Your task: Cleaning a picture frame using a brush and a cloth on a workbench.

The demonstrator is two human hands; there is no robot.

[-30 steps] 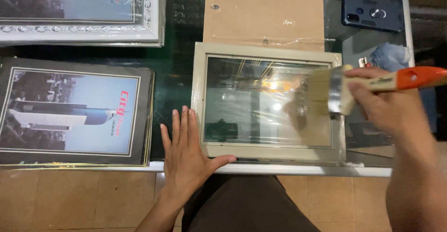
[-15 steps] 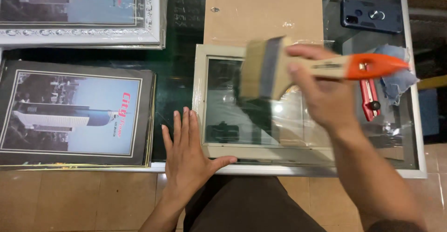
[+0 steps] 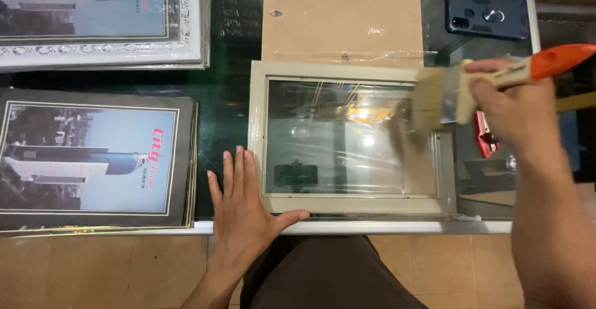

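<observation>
Paintbrush [image 3: 447, 98], wide and pale-bristled with an orange handle, sits in my right hand [image 3: 506, 107], grip closed around the handle; its blurred bristles hang over the right edge of the cream picture frame [image 3: 347, 206] lying on the glass table [image 3: 397, 227]. My left hand [image 3: 245, 206] lies flat, fingers spread and holding nothing, at the frame's lower left corner. Glare on the frame's glass hides what is beneath. A red tool [image 3: 484, 136] is mostly hidden behind my right hand. A dark phone [image 3: 487, 16] and brown backing board [image 3: 341, 17] lie beyond; two framed building prints [image 3: 93, 157] sit left, the upper one cut off.
</observation>
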